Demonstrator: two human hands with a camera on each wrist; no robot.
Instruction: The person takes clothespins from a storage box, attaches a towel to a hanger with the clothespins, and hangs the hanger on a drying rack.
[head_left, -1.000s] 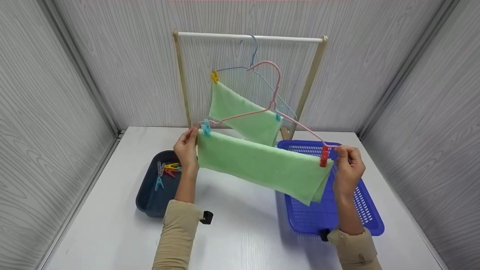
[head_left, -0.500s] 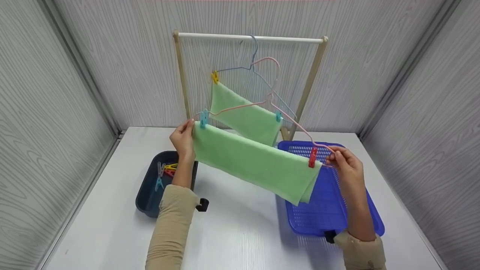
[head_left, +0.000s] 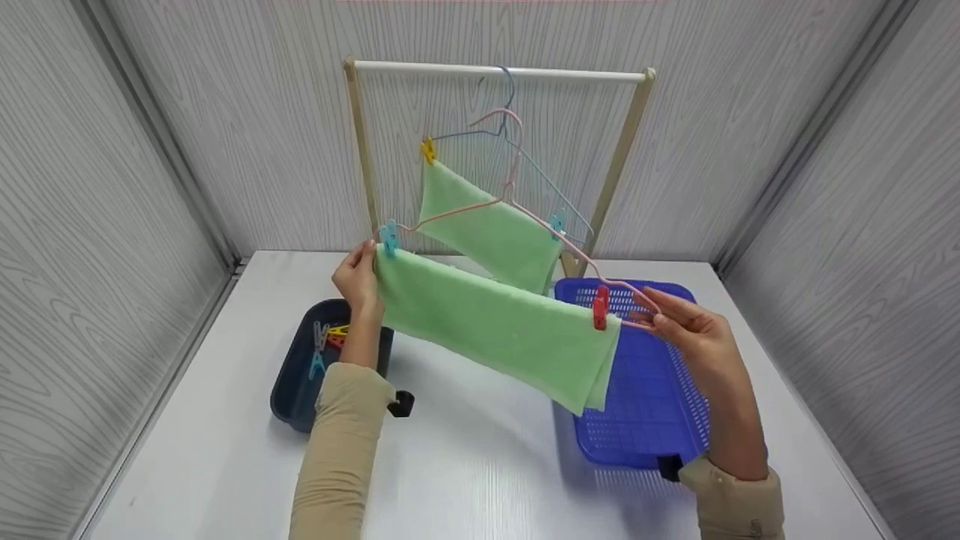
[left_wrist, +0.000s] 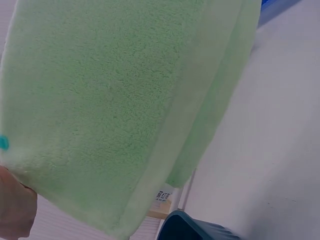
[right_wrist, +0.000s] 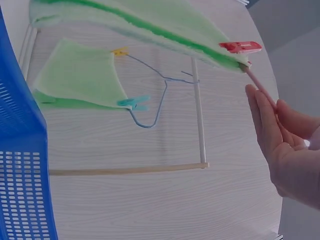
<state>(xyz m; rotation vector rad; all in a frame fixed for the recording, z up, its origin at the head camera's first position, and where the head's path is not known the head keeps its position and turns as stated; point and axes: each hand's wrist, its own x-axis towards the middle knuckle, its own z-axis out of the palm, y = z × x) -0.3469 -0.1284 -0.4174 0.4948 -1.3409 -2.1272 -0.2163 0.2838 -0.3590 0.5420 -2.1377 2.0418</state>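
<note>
A pink wire hanger is held up over the table, tilted down to the right. Over its lower bar hangs a folded light-green towel, fastened by a light-blue clothespin at the left and a red clothespin at the right. My left hand pinches the towel's upper left corner at the hanger's end. With thumb and fingers, my right hand pinches the hanger's bent right end, just past the red clothespin. In the right wrist view the pink wire runs between that thumb and the fingers.
Behind, a rack with a white rod carries a blue hanger with another green towel clipped on. A dark tray with several clothespins stands left; a blue basket stands right, partly under the towel.
The pink hanger and its towel have shifted left, its hook rising slightly. My left hand has moved a little left and up; my right hand has turned, its grip now on the hanger's bend.
</note>
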